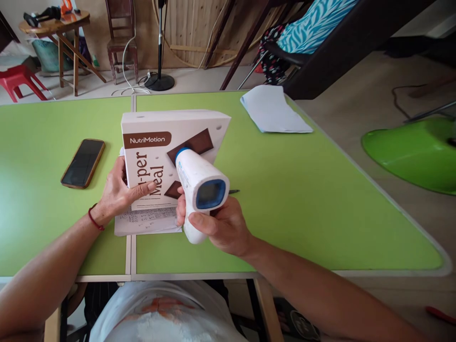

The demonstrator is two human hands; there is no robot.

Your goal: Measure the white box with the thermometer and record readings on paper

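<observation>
My left hand (123, 190) grips the lower left side of a white and brown NutriMotion box (146, 166), its thumb lying across the printed front. In my right hand (226, 225) is a white infrared thermometer (194, 175) with a blue-rimmed screen (211, 194), held by its handle. The screen faces me and looks blank. The thermometer's front end points at the box front, close to a pictured brown bar; whether they touch I cannot tell. Beneath the box lies a handwritten sheet of paper (149, 224), partly covered. A dark pen tip (234, 191) shows behind my right hand.
On the green table (302, 204) a phone (83, 163) lies to the left and white papers (274, 110) lie at the far right. Beyond the edge are a green chair (413, 152), a black stand base (159, 82), a red stool (23, 80) and a seated person (309, 28).
</observation>
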